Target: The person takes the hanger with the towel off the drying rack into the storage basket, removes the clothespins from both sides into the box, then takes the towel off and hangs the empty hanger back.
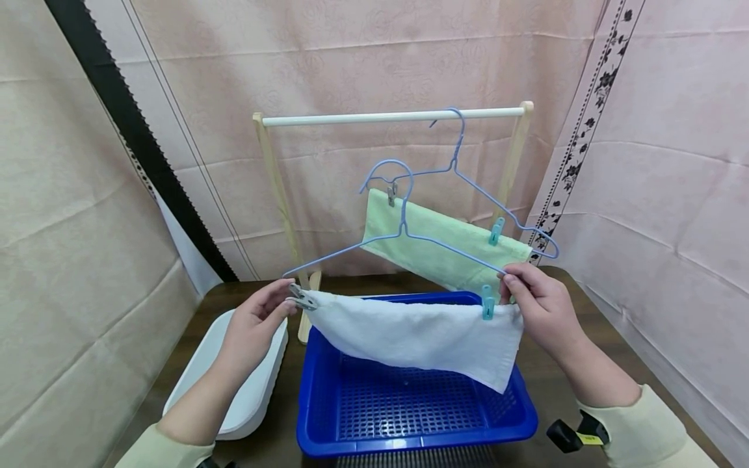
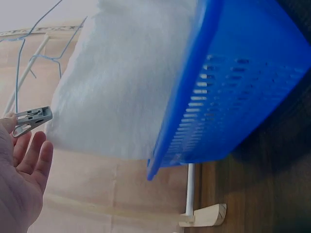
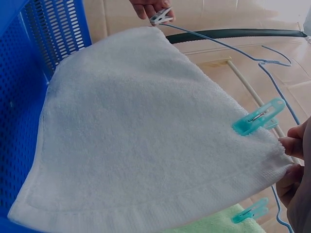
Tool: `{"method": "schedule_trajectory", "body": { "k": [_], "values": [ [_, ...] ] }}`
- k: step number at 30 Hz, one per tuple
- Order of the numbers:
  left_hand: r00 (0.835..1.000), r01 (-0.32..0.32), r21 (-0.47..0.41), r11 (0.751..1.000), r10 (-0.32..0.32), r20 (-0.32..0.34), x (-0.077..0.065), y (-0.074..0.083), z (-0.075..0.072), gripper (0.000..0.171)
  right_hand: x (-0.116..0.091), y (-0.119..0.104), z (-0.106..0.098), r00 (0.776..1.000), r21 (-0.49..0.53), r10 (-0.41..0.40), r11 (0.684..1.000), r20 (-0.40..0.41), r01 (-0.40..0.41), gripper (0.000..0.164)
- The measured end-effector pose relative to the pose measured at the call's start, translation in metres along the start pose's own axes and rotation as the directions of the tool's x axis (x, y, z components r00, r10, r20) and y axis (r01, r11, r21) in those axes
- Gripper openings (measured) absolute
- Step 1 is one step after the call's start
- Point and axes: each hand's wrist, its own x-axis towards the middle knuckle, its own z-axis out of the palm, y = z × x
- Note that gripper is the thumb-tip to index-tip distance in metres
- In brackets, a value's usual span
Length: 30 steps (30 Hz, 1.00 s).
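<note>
A blue wire hanger [image 1: 450,247] is held up over the basket, its hook free of the rail. Along its lower side hangs a white towel [image 1: 409,331]. My left hand [image 1: 255,323] pinches a grey clothespin [image 2: 34,119] at the towel's left corner, by the hanger's left end. At the other end, my right hand [image 1: 541,305] grips the hanger, with its fingers against the towel's right corner; the palm hides part of this. A teal clothespin [image 3: 257,118] sits on the towel's top edge close to my right fingers.
Behind, a green towel [image 1: 433,234] hangs from another blue hanger [image 1: 486,193] on a rack's white rail [image 1: 363,119], with a grey and a teal clothespin. Below stands a blue basket [image 1: 415,445]. Left of it lies a white lid-like tray [image 1: 251,403] on the dark wooden table [image 1: 558,377].
</note>
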Motion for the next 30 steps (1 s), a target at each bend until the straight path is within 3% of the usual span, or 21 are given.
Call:
{"method": "schedule_trajectory", "body": {
  "k": [9,14,19,26,30],
  "values": [
    [0.999,-0.017,-0.021,1.000,0.016,-0.052,-0.004,-0.009,-0.009,0.042,0.000,0.001,0.001,1.000,-0.005,0.013,1.000,0.005,-0.013,0.015],
    [0.998,-0.021,0.019,1.000,0.022,-0.063,-0.005,-0.016,-0.014,0.041,0.000,0.001,0.001,1.000,0.005,0.014,1.000,0.011,-0.014,0.017],
    [0.999,0.012,0.134,0.991,-0.006,-0.042,-0.004,-0.021,-0.022,0.041,0.000,0.000,0.002,1.000,0.013,0.018,1.000,0.015,-0.018,0.017],
    [0.998,0.064,0.280,0.958,-0.067,-0.001,-0.001,-0.033,-0.035,0.048,0.000,0.001,0.004,1.000,0.028,0.014,1.000,0.018,-0.015,0.017],
    [0.998,0.049,0.336,0.940,-0.058,0.017,0.002,-0.041,-0.042,0.047,0.000,0.001,0.004,1.000,0.038,0.005,0.999,0.018,-0.005,0.018]
  ]
}}
